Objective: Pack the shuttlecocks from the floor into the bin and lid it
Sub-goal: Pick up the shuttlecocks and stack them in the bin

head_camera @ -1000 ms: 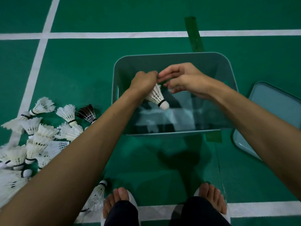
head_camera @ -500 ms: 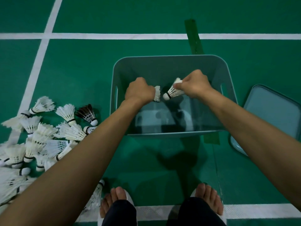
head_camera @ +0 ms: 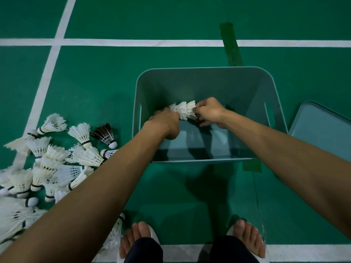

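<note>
A grey-green bin stands open on the green court floor in front of me. Both my hands are inside it. My left hand and my right hand grip the two ends of a short nested stack of white shuttlecocks, held sideways above the bin's floor. A pile of white shuttlecocks lies on the floor at the left, with one dark-feathered shuttlecock among them. The bin's lid lies flat on the floor to the right of the bin.
White court lines cross the floor beyond the bin and under my feet. A dark green tape strip runs behind the bin. One shuttlecock lies beside my left foot.
The shuttlecock in my right hand has been pushed into the ones in my left hand, forming one nested stack. Both hands have sunk lower into the bin.
</note>
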A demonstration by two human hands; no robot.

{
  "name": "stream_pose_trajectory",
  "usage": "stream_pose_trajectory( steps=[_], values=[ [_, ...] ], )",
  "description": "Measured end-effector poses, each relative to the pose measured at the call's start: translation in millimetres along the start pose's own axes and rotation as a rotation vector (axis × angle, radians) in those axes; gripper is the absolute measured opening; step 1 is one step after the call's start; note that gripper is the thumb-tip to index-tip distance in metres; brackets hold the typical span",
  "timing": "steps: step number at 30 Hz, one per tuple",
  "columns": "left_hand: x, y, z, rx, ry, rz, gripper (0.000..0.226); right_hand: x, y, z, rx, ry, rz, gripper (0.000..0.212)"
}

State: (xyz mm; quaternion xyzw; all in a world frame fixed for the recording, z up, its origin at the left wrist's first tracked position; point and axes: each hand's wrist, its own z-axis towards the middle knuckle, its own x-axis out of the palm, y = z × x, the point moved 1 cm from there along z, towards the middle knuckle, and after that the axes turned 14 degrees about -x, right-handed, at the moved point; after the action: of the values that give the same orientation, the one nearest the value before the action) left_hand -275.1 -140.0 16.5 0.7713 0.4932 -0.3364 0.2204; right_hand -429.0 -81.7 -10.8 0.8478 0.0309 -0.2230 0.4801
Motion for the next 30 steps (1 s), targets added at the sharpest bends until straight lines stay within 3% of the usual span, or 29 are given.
stream_pose_trajectory(
  steps=[11,16,21,23,25,28,30],
  values=[
    [-6.9,1.7,-7.7,0.069,-0.08,-0.023,0.054,-11.2,6.6,-1.5,-0.084,-0.112,-0.38,0.031],
    [-33.3,9.2,-45.7,0.216,-0.35,-0.143,0.043,-27.0,35.0,-39.3,-0.235,-0.122,-0.666,0.029],
    [-26.5,66.8,-110.9,0.335,-0.746,-0.466,0.032,-16.9,92.6,-98.1,-0.582,-0.182,-0.776,0.037],
    [-6.1,103.1,-127.4,0.256,-0.846,-0.634,0.026,3.3,120.3,-121.7,-0.743,-0.21,-0.703,0.038],
    [26.7,142.0,-130.5,0.086,-0.835,-0.751,0.023,39.0,144.2,-140.3,-0.918,-0.197,-0.61,0.036],
    [84.9,191.5,-127.7,-0.237,-0.694,-0.688,0.038,110.6,161.2,-156.0,-1.121,-0.056,-0.521,0.029],
    [117.8,213.0,-128.7,-0.404,-0.568,-0.627,0.048,154.5,153.9,-157.2,-1.104,0.102,-0.502,0.023]
  ],
)
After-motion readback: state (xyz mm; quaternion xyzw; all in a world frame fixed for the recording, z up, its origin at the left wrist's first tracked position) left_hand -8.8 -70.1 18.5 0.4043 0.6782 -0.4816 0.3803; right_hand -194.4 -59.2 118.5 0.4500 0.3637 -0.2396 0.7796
